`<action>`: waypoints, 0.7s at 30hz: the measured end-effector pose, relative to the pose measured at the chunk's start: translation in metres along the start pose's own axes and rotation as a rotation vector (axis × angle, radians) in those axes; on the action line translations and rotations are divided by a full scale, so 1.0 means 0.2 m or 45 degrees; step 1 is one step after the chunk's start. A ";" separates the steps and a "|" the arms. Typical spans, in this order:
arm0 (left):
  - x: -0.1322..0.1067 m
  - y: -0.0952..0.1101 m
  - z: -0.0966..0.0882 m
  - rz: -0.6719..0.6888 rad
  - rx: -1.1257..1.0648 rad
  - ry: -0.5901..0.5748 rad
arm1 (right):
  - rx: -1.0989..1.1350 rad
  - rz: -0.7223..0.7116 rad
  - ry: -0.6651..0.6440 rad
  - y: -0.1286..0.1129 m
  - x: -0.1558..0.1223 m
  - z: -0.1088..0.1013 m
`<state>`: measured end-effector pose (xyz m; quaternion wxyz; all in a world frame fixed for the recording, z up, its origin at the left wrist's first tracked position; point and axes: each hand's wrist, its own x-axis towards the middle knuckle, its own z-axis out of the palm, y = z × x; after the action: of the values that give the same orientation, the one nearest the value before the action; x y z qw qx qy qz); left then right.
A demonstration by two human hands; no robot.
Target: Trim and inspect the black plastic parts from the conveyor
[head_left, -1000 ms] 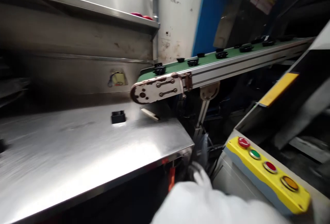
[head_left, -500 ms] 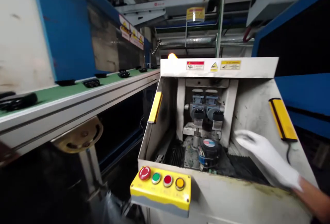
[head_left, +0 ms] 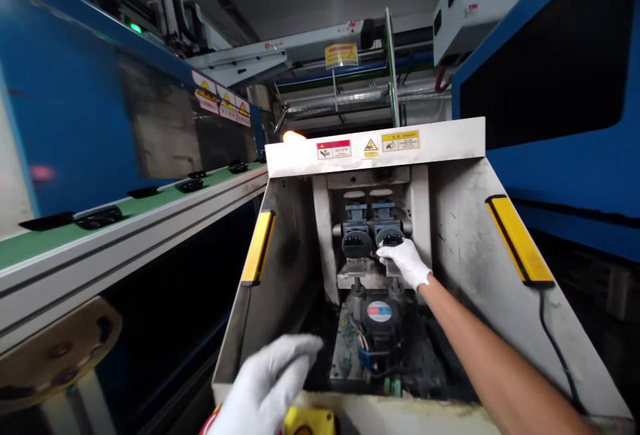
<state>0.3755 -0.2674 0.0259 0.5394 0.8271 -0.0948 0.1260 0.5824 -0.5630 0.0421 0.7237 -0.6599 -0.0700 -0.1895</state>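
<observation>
Head view, single frame.

Landmark: white machine housing (head_left: 465, 235), open at the front, warning labels (head_left: 367, 147) on its top lip.

- Right hand (head_left: 406, 263): gloved, reaching deep into the housing to its back wall. The forearm runs in from the housing's lower right corner.
- The fingers are drawn together and bent onto the lower edge of the right black part (head_left: 391, 238), which is seated at the back of the housing. There is contact, but I cannot tell whether the grip is fully closed.
- The left black part (head_left: 357, 244) sits just beside it, toward the housing's left wall, untouched.
- Both parts face the housing's opening, side by side, above a motor (head_left: 379, 315) with a round label.
- Left hand (head_left: 270, 388): gloved, fingers loosely spread, holding nothing. It is at the housing's front lip, just above the yellow button box (head_left: 309, 421).
- Key relation: the seated parts lie straight behind and above the left hand, well apart from it. The right hand is clearly nearer, already on the right one.
- Yellow strips (head_left: 257, 247) line both side walls of the housing.
- Left of the housing, a green conveyor belt (head_left: 30, 248) carries more black parts (head_left: 100, 218).
</observation>
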 end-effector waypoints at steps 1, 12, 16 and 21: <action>0.14 0.03 0.05 0.050 -0.032 -0.023 | 0.005 -0.003 -0.001 0.00 0.01 0.00; 1.11 0.14 0.55 0.140 -0.515 -0.444 | 0.037 -0.072 0.011 0.01 0.05 0.03; 1.20 0.10 0.60 0.108 -0.633 -0.582 | 0.022 -0.097 0.012 0.04 0.08 0.03; 1.21 0.07 0.63 0.105 -0.705 -0.598 | 0.002 -0.113 0.038 0.03 0.08 0.03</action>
<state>0.6153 -0.3942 0.0653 0.7009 0.6516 -0.2798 -0.0761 0.6005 -0.5591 0.0439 0.7161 -0.6526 -0.0886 -0.2310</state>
